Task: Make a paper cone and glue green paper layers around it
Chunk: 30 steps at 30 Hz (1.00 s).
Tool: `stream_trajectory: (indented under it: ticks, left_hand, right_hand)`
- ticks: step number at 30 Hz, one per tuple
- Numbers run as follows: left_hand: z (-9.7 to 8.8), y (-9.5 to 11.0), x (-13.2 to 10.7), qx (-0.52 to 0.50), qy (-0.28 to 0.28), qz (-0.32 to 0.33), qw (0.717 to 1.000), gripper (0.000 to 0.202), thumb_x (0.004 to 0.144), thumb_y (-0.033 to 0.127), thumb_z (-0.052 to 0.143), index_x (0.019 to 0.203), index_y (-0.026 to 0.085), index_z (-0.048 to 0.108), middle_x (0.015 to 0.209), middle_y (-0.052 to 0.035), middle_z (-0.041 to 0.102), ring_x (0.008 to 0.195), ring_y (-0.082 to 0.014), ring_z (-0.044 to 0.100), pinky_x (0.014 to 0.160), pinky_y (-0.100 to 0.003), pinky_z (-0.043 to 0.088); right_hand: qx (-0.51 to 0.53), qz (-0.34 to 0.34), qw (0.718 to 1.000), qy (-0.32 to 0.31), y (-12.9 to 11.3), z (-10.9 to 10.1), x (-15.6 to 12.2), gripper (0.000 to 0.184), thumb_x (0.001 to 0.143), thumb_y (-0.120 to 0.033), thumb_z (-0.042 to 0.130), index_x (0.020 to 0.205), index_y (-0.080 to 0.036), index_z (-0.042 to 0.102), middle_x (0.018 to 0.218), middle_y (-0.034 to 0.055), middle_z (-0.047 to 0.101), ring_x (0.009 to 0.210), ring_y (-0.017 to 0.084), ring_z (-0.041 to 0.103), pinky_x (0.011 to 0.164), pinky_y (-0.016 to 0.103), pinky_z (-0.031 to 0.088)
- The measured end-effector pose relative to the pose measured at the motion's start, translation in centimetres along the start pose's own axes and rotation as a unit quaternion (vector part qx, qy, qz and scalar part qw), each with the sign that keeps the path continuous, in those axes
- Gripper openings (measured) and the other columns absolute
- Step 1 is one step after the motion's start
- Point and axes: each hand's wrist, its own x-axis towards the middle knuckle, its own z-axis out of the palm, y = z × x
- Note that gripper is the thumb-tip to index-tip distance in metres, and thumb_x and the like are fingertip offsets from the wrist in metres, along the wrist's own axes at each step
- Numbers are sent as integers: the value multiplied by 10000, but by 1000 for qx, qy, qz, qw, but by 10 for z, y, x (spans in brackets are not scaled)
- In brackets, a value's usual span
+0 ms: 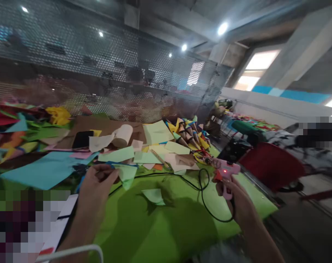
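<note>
My left hand [101,180] pinches a small pale green paper piece [127,174] by its left edge, above the green tabletop [155,233]. Wrapped round the handle of a pink glue gun [226,171] is my right hand [234,193]; a red light glows on the gun's side and its nozzle points left. A black cord [203,197] loops beside the gun and runs left across the table. Between my hands lies another pale green paper piece [154,196], curled and casting a shadow.
Paper sheets and scraps cover the back and left, with a blue sheet [45,170], a paper roll [122,136] and a black phone [83,140]. Several colourful paper cones [189,131] cluster at the back right. A red chair [270,166] stands off the right edge. Perforated metal mesh [111,80] rises behind.
</note>
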Motion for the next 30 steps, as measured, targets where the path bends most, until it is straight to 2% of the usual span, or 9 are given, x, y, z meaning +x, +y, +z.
stream_trajectory:
  ticks: [5,12,14,17,19,21,24,27,30]
  left_hand:
    - [-2,-4,2,5,-1,-7,1000,354,561,188,817,790,219,549,620,45,641,524,-138,626,495,-248,536]
    - [-5,-7,6,-2,-26,-23,999,385,548,213,829,855,197,597,631,51,656,550,-117,620,529,-214,525]
    - [-6,-6,5,-5,-35,-28,999,396,541,207,826,875,190,614,634,51,652,568,-114,619,540,-207,518]
    - [-4,-4,1,-11,-52,-39,998,400,545,240,831,880,169,624,656,35,662,588,-108,616,563,-206,509]
    - [-1,-2,-3,-10,-55,-47,997,399,525,252,840,847,157,624,649,23,669,577,-106,608,564,-209,500]
    - [2,-1,-6,-21,-59,-31,998,376,542,272,831,838,157,629,636,25,665,562,-104,598,567,-218,497]
    - [5,-2,-10,-15,-63,-23,998,330,557,286,823,793,157,632,602,31,647,535,-102,583,559,-224,490]
    - [5,-3,-11,-12,-63,-20,998,297,567,276,816,770,152,638,589,26,650,521,-99,574,547,-222,483]
    - [5,-5,-9,-25,-64,-26,997,281,572,268,813,753,151,632,584,24,656,515,-98,579,543,-221,490]
  right_hand:
    - [-159,57,983,67,11,-52,16,409,733,-581,659,820,-186,598,612,1,598,567,173,522,549,285,394]
    - [-360,79,926,77,12,-79,29,411,660,-619,646,665,-209,659,598,34,629,600,231,546,575,327,352]
    - [-454,90,883,75,4,-83,28,394,693,-603,633,576,-227,641,548,48,602,560,238,521,560,340,313]
    - [-633,89,766,68,-12,-81,23,446,803,-609,510,585,-242,639,647,111,659,600,293,577,542,368,329]
    - [-660,21,748,72,-20,-69,18,426,850,-593,461,719,-245,669,788,150,702,675,330,619,547,390,366]
    - [-612,-78,787,25,-23,-42,14,377,871,-555,464,836,-242,672,856,146,711,733,322,643,596,396,417]
    - [-499,-181,830,-171,-19,18,5,284,885,-460,516,936,-242,690,974,94,715,869,276,658,770,369,468]
    - [-451,-179,819,-305,-7,79,-5,268,923,-352,486,1080,-248,678,1054,72,696,909,241,653,791,336,473]
    - [-483,-175,793,-328,10,117,-13,278,868,-264,532,1111,-233,665,1088,81,681,920,255,645,784,349,459]
